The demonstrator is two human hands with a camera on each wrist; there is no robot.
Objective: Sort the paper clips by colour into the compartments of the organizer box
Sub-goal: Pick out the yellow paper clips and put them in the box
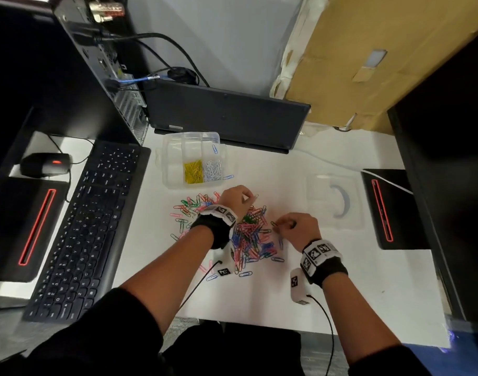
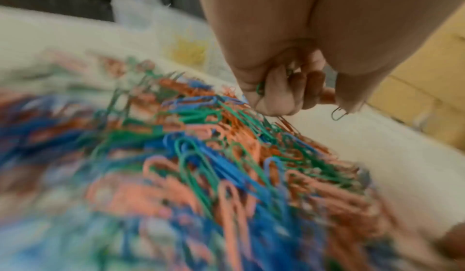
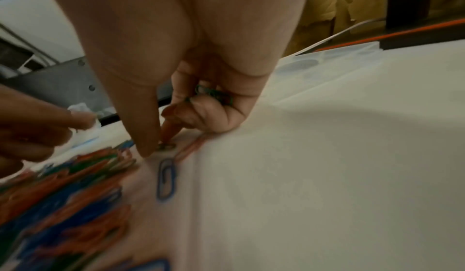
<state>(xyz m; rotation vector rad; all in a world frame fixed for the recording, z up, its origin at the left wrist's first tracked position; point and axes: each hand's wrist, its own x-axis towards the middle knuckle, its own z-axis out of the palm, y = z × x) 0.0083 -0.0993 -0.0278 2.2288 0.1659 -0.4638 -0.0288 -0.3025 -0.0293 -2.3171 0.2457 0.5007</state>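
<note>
A pile of mixed paper clips [image 1: 250, 237], pink, blue and green, lies on the white desk. My left hand [image 1: 236, 198] hovers at the pile's far edge, pinching a clip [image 2: 338, 114] at its fingertips with green clips [image 2: 260, 88] tucked in the curled fingers. My right hand [image 1: 296, 226] is at the pile's right edge, pinching a green clip [image 3: 166, 146] on the desk and keeping more green clips [image 3: 214, 94] in its palm. The clear organizer box [image 1: 190, 161] stands beyond, with yellow clips [image 1: 193, 171] and white clips [image 1: 212, 170] in two compartments.
A keyboard [image 1: 88, 226] lies to the left and a closed laptop [image 1: 224, 118] stands behind the box. A clear lid [image 1: 334, 200] rests at the right. Stray blue clips [image 1: 245, 274] lie near the front, one blue clip [image 3: 166, 178] beside my right fingers.
</note>
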